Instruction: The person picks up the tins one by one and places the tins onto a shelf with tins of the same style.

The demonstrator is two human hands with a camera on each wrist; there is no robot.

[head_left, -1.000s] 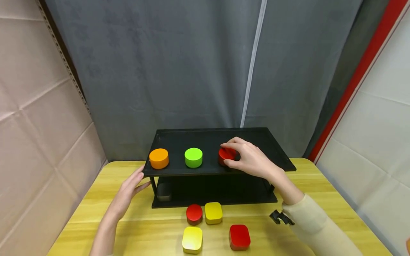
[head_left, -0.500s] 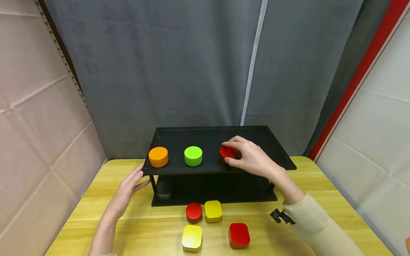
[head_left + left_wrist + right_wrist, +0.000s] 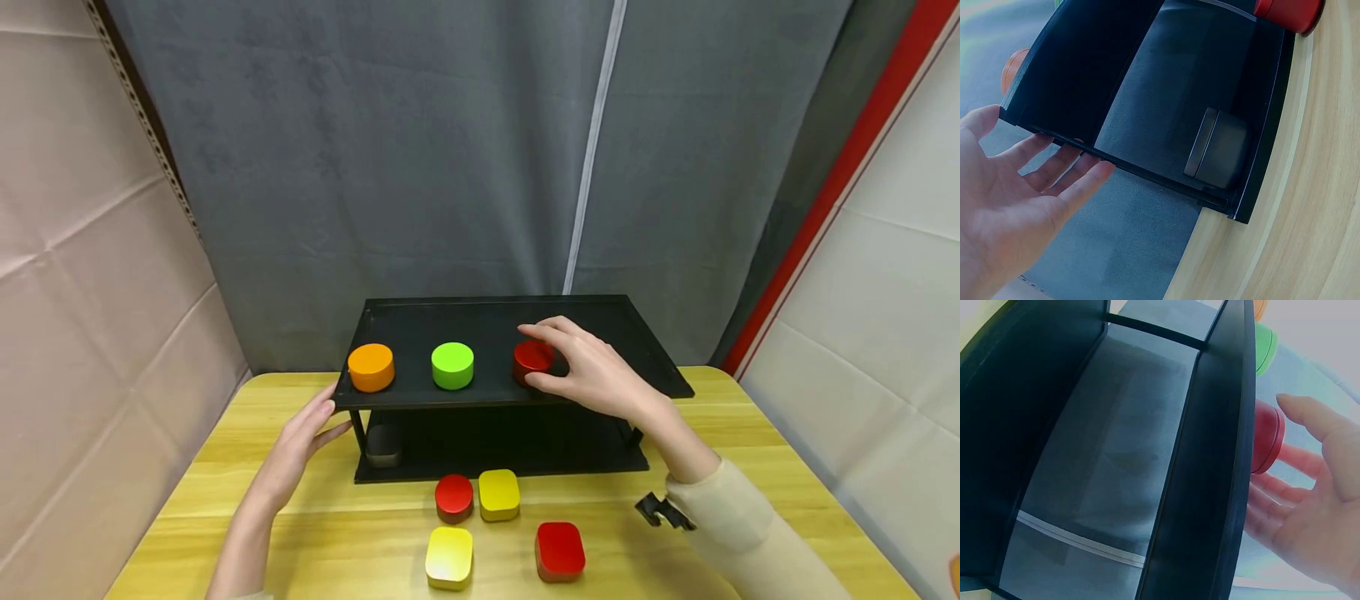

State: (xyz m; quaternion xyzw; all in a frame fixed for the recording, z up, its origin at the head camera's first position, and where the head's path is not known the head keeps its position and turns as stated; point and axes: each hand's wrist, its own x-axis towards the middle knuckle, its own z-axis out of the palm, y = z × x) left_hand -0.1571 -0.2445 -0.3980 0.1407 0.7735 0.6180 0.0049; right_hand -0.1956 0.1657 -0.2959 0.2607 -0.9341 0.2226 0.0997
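Observation:
A red round block stands on the top board of a black two-level shelf. My right hand has its thumb and fingers spread around that block; the right wrist view shows a gap between the thumb and the red round block. At the shelf's left front corner my left hand rests its fingertips against the edge. In the left wrist view the fingers of that left hand are extended, with the thumb at the corner. An orange round block and a green round block share the top board.
On the wooden table before the shelf lie another red round block, two yellow square blocks, one near and one farther, and a red square block. A dark rounded object sits inside the lower level. Grey curtain hangs behind.
My right hand's fingers have loosened from the red round block and spread apart, the forefinger lifting off. The block has stayed in its place. The left hand keeps its place.

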